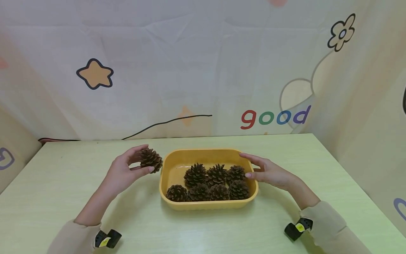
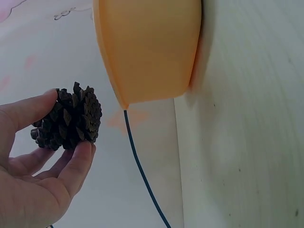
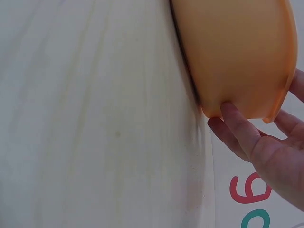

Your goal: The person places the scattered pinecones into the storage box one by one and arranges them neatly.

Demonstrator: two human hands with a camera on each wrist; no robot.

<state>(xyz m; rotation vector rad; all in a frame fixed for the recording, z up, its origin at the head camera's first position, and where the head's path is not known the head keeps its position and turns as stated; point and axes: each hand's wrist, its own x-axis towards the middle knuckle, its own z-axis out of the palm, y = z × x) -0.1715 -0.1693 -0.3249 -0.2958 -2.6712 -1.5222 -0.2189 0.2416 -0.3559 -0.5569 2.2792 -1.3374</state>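
Note:
My left hand holds a brown pine cone between thumb and fingers, in the air just left of a yellow plastic basin. Seen from the left wrist, the same pine cone has its scales spread, with the thumb on one side and fingertips on the other. Several more pine cones lie inside the basin, mostly along its near side and to the right. At the basin's right end my right hand grips the wall, its thumb over the rim and other fingers against the outside.
The basin stands on a pale wooden table. Behind the table hangs a light printed cloth with a star, a flower and the word "good". Each sleeve carries a small black wrist camera.

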